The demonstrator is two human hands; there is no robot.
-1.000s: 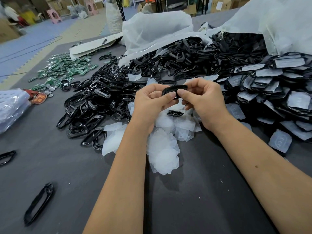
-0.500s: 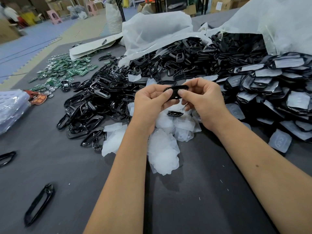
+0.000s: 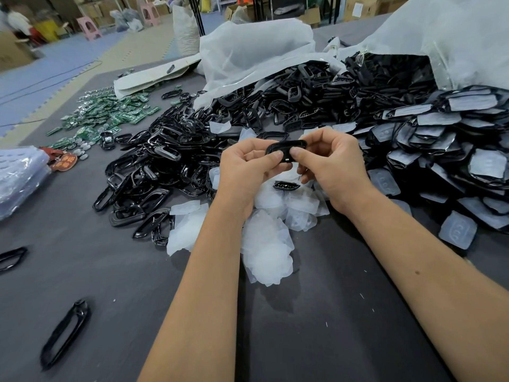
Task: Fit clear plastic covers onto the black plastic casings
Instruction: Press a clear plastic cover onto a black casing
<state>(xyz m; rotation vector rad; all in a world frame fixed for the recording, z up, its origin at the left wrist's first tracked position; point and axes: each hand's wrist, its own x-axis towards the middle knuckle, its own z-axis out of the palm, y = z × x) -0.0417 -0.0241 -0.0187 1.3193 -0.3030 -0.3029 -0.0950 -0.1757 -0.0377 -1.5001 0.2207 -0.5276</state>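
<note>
- Your left hand [image 3: 248,168] and right hand [image 3: 329,164] both pinch one black casing [image 3: 286,150], thumbs on its near face and fingers curled behind; it is held in the air above the desk [image 3: 289,326], just over the loose pile of clear covers [image 3: 268,244].
- Whether a clear cover already lies on this casing cannot be told; your thumbs hide most of the near face. If one is there and sits askew, pressing now probably seats one edge only and leaves the far edge proud.
- Your two thumbs meet close together near the middle. Uneven pressure from that spot may bow a thin cover, or pop a seated corner back out.
- The casing is glossy and held by its edges. A slip of either pinch would likely drop it among the clear covers, where another small black part [image 3: 286,186] already lies, and mixing them up is easy.
- The unfitted casings [image 3: 154,172] lie to your left and the finished, covered casings [image 3: 451,150] to your right, both near your hands. Setting this piece down before it is fully clipped risks a faulty unit passing as done.
- The green circuit boards [image 3: 107,114] lie well apart on the far left and pose no evident risk.
</note>
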